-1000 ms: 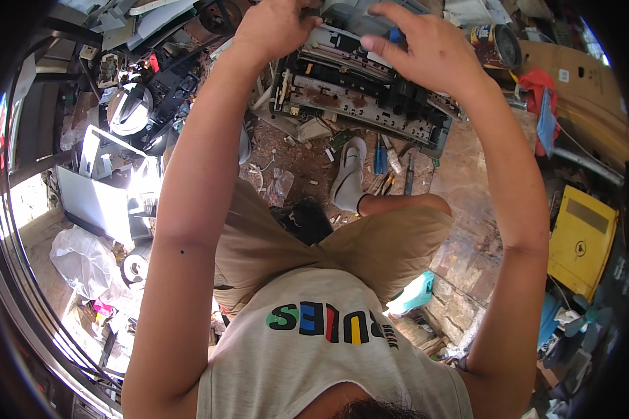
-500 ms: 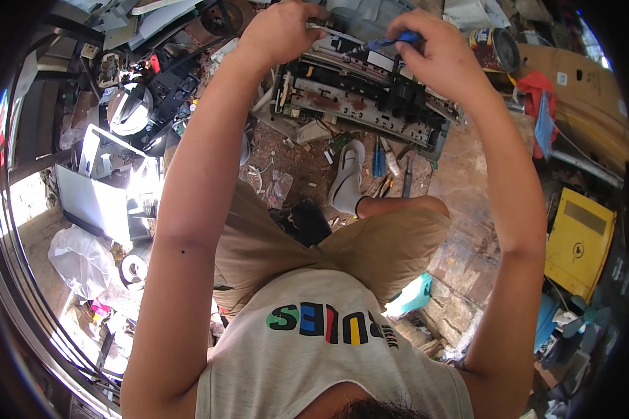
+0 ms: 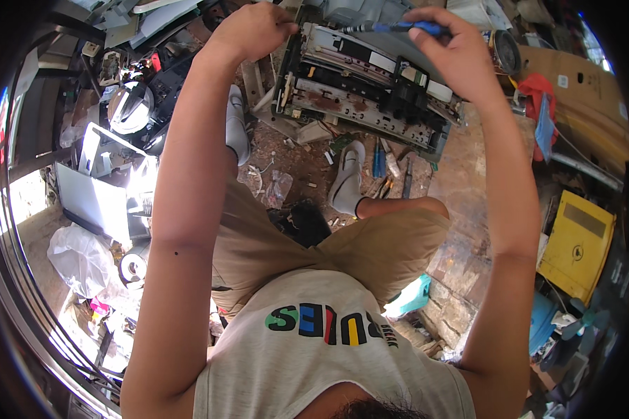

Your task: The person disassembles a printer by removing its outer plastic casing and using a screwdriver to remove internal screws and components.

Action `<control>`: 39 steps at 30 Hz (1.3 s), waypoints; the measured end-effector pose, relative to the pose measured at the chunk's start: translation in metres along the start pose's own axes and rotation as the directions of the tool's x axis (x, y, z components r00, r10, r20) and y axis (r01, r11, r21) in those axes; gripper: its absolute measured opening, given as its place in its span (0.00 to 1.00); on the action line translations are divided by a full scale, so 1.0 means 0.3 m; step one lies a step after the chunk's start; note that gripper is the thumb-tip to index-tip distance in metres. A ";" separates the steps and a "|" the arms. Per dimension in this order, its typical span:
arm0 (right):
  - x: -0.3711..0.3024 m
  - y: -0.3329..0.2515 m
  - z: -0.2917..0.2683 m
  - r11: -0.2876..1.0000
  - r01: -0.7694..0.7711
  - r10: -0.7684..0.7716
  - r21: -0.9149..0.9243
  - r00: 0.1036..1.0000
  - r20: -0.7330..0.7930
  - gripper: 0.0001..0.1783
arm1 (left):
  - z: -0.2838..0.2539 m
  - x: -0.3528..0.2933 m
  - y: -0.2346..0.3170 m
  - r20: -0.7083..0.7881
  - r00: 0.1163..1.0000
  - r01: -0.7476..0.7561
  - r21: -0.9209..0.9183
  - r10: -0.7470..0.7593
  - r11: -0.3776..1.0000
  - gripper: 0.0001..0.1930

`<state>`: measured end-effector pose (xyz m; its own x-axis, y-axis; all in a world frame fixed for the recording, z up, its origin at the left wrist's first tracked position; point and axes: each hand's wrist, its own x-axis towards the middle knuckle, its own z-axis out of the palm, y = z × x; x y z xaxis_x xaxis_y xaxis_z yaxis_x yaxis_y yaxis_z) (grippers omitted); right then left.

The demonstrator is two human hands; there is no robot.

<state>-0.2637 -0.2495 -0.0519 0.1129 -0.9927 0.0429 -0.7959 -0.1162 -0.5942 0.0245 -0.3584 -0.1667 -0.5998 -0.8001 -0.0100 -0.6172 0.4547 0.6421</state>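
While right hand point(image 3: 458, 59) grips blue screwdriver point(image 3: 391, 28), shaft pointing left, left hand point(image 3: 254, 31) just beside far left corner of stripped machine point(image 3: 328, 100), grip unclear. Machine on floor point(image 3: 304, 171), below hands in view, long axis left-right, right end slanting lower; screwdriver tip between hands.

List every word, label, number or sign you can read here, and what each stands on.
Pale shirt: large multicoloured lettering, smaller lettering beside it; I won't copy the words.
Yellow panel: round dark mark, too small to read.
Cardboard box: small pale label, too small to read.
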 end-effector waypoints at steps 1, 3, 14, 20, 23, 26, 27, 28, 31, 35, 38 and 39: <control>-0.003 -0.002 0.029 1.000 -0.011 0.012 -0.022 1.000 0.018 0.10 | -0.021 -0.003 -0.023 0.061 0.998 -0.027 0.058 0.023 0.998 0.15; 0.002 -0.021 0.096 0.997 -0.031 0.034 -0.067 0.998 0.053 0.11 | 0.046 -0.003 -0.048 -0.029 0.996 0.093 0.222 -0.089 0.971 0.15; 0.034 -0.045 0.146 0.984 0.122 -0.114 -0.133 0.991 0.063 0.10 | 0.024 -0.009 0.003 0.018 0.973 0.211 0.317 -0.229 0.925 0.16; 0.032 -0.043 0.139 0.987 0.059 -0.050 -0.152 0.997 0.063 0.10 | 0.030 -0.005 0.034 -0.087 0.947 0.321 0.315 -0.310 0.893 0.15; 0.037 -0.046 0.137 0.977 0.072 -0.061 -0.199 0.996 0.059 0.11 | 0.027 -0.004 0.037 -0.078 0.945 0.325 0.301 -0.317 0.896 0.15; 0.043 -0.048 0.135 0.968 0.104 -0.096 -0.229 0.994 0.048 0.11 | 0.016 -0.004 0.049 -0.027 0.953 0.294 0.336 -0.303 0.895 0.15; 0.047 -0.050 0.138 0.967 0.110 -0.105 -0.231 0.994 0.035 0.11 | 0.011 -0.004 0.054 -0.005 0.955 0.281 0.353 -0.298 0.893 0.14; 0.050 -0.051 0.142 0.966 0.117 -0.114 -0.232 0.993 0.023 0.11 | 0.005 -0.009 0.065 -0.008 0.949 0.299 0.339 -0.315 0.892 0.14; 0.054 -0.068 0.137 0.962 0.099 -0.088 -0.254 0.995 0.057 0.11 | -0.006 -0.018 0.083 -0.021 0.936 0.341 0.302 -0.352 0.890 0.14; 0.052 -0.064 0.141 0.970 0.092 -0.083 -0.224 0.995 0.049 0.11 | 0.004 -0.015 0.067 -0.055 0.922 0.382 0.295 -0.383 0.876 0.14; 0.054 -0.061 0.141 0.967 0.103 -0.094 -0.233 0.994 0.047 0.11 | 0.019 -0.006 0.047 -0.088 0.902 0.428 0.312 -0.423 0.848 0.14; 0.055 -0.063 0.142 0.967 0.095 -0.086 -0.235 0.995 0.048 0.12 | 0.024 -0.002 0.040 -0.099 0.894 0.444 0.319 -0.436 0.838 0.14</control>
<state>-0.2215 -0.2624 -0.0741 0.2090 -0.9764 0.0552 -0.8992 -0.2141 -0.3817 0.0139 -0.3497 -0.1645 -0.2167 -0.9527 -0.2131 -0.9454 0.1504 0.2891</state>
